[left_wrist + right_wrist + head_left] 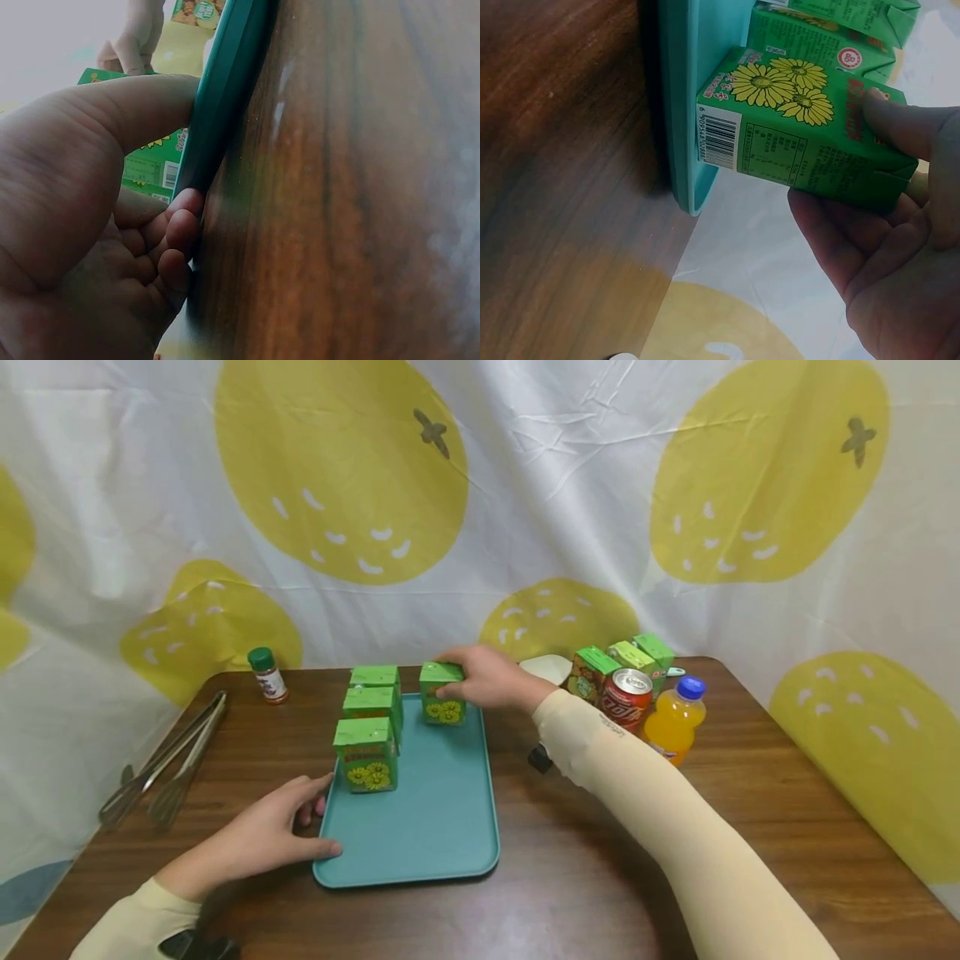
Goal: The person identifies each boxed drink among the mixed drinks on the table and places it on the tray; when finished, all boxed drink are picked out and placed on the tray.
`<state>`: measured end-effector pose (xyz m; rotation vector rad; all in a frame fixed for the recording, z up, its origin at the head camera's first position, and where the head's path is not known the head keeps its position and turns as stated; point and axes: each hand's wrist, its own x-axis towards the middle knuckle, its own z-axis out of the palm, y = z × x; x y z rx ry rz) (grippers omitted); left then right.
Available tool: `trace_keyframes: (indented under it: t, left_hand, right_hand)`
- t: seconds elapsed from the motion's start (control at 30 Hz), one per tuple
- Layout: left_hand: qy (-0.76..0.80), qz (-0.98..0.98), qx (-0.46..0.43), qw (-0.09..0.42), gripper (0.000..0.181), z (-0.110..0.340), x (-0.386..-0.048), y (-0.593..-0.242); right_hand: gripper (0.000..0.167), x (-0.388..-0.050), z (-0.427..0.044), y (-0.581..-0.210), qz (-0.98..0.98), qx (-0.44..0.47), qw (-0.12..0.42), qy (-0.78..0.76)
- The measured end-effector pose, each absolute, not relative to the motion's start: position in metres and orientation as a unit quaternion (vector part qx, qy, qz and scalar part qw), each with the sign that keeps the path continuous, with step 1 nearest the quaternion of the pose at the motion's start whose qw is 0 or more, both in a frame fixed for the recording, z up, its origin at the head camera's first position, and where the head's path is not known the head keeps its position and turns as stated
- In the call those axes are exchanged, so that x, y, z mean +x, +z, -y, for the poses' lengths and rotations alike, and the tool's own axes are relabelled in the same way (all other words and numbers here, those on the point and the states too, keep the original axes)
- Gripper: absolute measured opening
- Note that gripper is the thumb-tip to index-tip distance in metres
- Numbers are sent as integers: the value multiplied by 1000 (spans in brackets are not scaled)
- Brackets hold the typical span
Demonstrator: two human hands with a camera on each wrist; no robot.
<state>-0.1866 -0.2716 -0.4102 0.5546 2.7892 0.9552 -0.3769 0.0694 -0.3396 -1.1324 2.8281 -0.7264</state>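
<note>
A teal tray [420, 827] lies on the wooden table, and three green drink cartons [367, 768] with yellow flowers stand in a row along its left side. At the tray's far right corner my right hand [491, 677] grips another green drink carton [802, 127] near its top, thumb on the front and fingers behind. That carton's base meets the tray in the right wrist view. My left hand [270, 835] holds the tray's left rim near the front corner. In the left wrist view the thumb [157, 109] lies on the rim, with curled fingertips at the tray's side.
Right of the tray stand a red soda can [627, 697], an orange drink bottle [675, 722], more juice cartons [592, 672] and a white dish [547, 668]. On the left are metal tongs [168, 760] and a green-capped spice jar [268, 677]. A patterned curtain [555, 485] hangs behind.
</note>
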Motion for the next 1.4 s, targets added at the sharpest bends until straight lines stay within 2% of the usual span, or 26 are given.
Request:
trace_keyframes:
  t: [0.37, 0.77, 1.13, 1.4]
  left_hand:
    - [315, -928, 190, 60, 106, 270, -186, -410]
    - [313, -929, 189, 61, 107, 270, -187, -410]
    - [312, -928, 198, 54, 105, 269, -188, -411]
    - [311, -929, 193, 60, 106, 272, -187, -410]
  right_hand:
    - [49, -388, -66, -335, -902, -372, 34, -216]
    - [44, -400, -65, -337, -895, -384, 34, -224]
    - [50, -404, -66, -341, -897, -386, 27, -214]
    - [54, -402, -63, -339, -901, -372, 43, -219]
